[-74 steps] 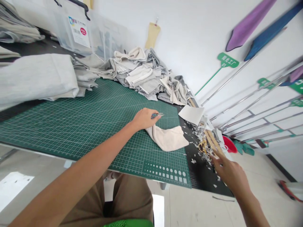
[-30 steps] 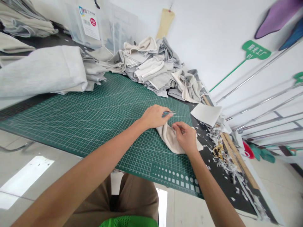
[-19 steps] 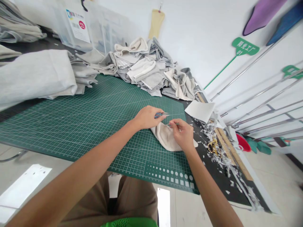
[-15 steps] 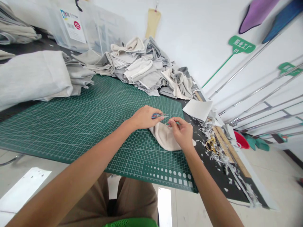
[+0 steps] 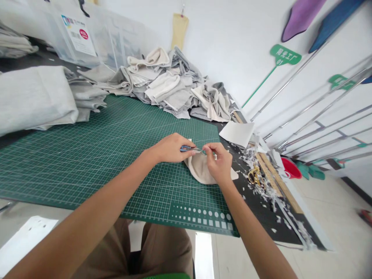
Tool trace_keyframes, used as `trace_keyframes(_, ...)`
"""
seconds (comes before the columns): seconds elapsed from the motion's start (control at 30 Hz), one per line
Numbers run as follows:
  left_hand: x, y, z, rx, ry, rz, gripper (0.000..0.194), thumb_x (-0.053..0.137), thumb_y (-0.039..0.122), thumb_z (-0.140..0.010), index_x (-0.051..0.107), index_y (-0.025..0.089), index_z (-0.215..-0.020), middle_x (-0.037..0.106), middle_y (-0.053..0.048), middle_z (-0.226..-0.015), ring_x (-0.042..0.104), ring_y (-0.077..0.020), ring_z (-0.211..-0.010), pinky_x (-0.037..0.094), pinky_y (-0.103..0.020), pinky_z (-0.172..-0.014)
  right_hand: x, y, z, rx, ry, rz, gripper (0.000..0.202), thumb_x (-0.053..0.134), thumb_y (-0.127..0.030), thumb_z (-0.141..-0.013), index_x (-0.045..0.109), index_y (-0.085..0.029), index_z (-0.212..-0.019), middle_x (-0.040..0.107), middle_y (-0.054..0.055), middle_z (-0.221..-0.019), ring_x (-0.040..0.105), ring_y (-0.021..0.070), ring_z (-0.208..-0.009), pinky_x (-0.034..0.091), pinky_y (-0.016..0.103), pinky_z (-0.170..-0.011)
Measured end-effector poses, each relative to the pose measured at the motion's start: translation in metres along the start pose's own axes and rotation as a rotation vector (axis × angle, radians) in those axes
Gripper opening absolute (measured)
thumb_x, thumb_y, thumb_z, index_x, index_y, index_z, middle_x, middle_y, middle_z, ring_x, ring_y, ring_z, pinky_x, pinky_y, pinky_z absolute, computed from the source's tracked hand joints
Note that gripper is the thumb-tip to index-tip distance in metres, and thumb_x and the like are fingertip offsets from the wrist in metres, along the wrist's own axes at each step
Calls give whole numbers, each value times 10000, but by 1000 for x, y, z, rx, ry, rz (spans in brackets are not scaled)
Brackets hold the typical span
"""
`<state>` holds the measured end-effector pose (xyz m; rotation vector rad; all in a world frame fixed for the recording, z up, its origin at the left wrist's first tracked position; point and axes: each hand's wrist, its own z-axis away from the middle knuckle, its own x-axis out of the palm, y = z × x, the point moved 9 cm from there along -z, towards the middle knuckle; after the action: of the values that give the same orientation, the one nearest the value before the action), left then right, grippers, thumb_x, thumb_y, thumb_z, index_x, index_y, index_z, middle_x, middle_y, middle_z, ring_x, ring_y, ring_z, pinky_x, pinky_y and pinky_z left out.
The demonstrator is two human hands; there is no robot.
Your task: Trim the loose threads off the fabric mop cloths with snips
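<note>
My left hand (image 5: pixel 174 148) is closed around small blue-handled thread snips (image 5: pixel 190 148), whose metal blades point right. Their tips almost meet the fingertips of my right hand (image 5: pixel 218 159). A cream fabric piece (image 5: pixel 199 169) with a curved, folded edge lies beneath both hands on the green cutting mat (image 5: pixel 145 193). The right thumb and forefinger are pinched together at the fabric's upper edge, with the other fingers curled over the cloth. Whether a thread is also between those fingertips is too small to tell.
A heap of grey and cream fabric pieces (image 5: pixel 171 87) lies at the back, by a clear plastic box (image 5: pixel 101 42). Folded cloth (image 5: pixel 35 99) is stacked at left. Gold-handled scissors (image 5: pixel 254 175), wooden strips (image 5: pixel 279 182) and scraps lie at right, near a white sheet (image 5: pixel 236 133).
The snips have moved right, so their tips now reach the right fingertips. My right hand has lifted its pinch slightly. The whole view has shifted a little.
</note>
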<state>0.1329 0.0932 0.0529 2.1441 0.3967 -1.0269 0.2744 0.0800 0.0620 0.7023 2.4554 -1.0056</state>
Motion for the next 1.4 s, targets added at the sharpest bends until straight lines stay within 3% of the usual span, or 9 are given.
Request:
trace_keyframes(0.37,11,8,-3,8,-20,-50,281,511,389,-905,700,216,-1018,718,-33,-803,649,-171,-734,427,-263,-661,-5,-16,-1,-96,42,34,96,556,-205,-881,629,-206,-818,657,24,-801,601,168,-793,479,324,-742)
trace_keyframes(0.83,15,22,-5,128,-3,-24,273,474,308,-933,661,170,-790,647,-12,-683,575,-138,-637,373,-252,-618,-8,-15,-2,-102,56,35,90,565,-210,-877,642,-203,-829,659,25,-801,584,168,-804,471,321,-715)
trace_keyframes(1.4,14,22,-6,116,34,18,245,481,305,-924,691,182,-898,670,-17,-727,590,-145,-649,387,-259,-617,-11,-14,-3,-76,72,1,115,555,-232,-879,643,-207,-808,657,18,-783,588,165,-783,477,321,-712)
